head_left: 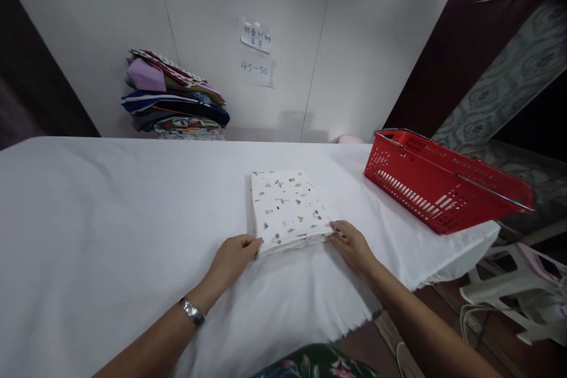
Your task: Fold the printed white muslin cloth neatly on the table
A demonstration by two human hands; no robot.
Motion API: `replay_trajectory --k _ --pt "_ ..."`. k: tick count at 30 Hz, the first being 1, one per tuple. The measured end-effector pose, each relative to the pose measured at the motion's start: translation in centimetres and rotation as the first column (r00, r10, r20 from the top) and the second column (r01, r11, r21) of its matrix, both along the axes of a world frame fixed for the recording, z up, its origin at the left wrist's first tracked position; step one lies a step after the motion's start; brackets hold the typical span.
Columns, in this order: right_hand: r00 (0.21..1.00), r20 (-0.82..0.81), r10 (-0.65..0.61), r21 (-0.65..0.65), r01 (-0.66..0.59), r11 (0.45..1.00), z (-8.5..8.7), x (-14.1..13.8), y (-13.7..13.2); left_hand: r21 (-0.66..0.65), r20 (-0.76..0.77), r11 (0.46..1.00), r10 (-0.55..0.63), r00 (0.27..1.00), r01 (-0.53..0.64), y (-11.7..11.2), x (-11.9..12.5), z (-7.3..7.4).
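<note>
A folded white cloth (287, 207) with small printed motifs lies flat on the white-covered table (110, 218). My left hand (234, 257), a watch on its wrist, grips the cloth's near left corner with curled fingers. My right hand (352, 243) holds the near right corner, its fingers pinched on the edge.
A red plastic basket (443, 186) with metal handles sits at the table's right end, overhanging the edge. A stack of folded coloured fabrics (175, 97) rests at the back against the white wall. White plastic stools (518, 289) stand on the floor to the right.
</note>
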State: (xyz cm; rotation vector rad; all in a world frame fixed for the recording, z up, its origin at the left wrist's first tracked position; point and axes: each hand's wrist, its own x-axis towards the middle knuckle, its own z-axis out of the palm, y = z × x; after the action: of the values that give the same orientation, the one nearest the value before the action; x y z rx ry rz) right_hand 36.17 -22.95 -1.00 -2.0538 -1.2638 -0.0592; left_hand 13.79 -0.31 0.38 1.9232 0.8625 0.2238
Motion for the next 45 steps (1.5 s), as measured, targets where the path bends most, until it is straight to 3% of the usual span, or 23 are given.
replay_trajectory --k 11,19,25,28,35,37,40,42,45 --pt "0.998 0.048 -0.031 0.002 0.031 1.0 -0.3 -0.1 0.8 -0.046 -0.001 0.999 -0.004 1.0 0.003 0.1 0.1 0.2" --pt "0.99 0.138 0.006 -0.047 0.001 0.999 -0.7 0.1 0.7 -0.038 0.006 0.999 -0.009 1.0 0.01 0.3 0.1 -0.5" --pt "0.99 0.138 0.034 0.015 -0.036 0.999 -0.8 0.6 0.2 0.031 -0.031 0.999 -0.026 0.999 0.027 -0.4 0.2 0.2" --pt "0.989 0.14 0.049 -0.02 -0.047 0.999 -0.8 0.7 0.0 0.093 -0.045 0.995 -0.017 0.999 0.021 -0.7 0.2 0.6" --pt "0.987 0.152 0.043 -0.043 -0.037 0.998 -2.2 1.8 -1.0 0.099 -0.025 0.994 -0.049 0.998 0.052 -1.1 -0.1 1.3" --pt "0.99 0.135 0.03 -0.099 -0.016 0.995 -1.7 2.1 -1.0 0.077 -0.021 0.996 -0.042 0.999 0.044 -1.2 -0.1 1.4" --pt "0.99 0.138 0.031 -0.16 -0.009 0.987 0.5 1.9 0.2 0.049 -0.035 0.998 -0.037 0.999 0.039 -1.2 -0.2 1.3" --pt "0.989 0.12 0.089 -0.174 -0.067 0.983 2.3 1.0 2.5 0.044 -0.054 0.998 -0.034 0.998 0.036 -1.3 -0.2 1.3" --pt "0.969 0.067 0.236 -0.167 -0.223 0.96 4.2 -0.7 8.2 0.063 -0.07 0.998 -0.028 0.997 0.032 -1.3 -0.2 1.2"
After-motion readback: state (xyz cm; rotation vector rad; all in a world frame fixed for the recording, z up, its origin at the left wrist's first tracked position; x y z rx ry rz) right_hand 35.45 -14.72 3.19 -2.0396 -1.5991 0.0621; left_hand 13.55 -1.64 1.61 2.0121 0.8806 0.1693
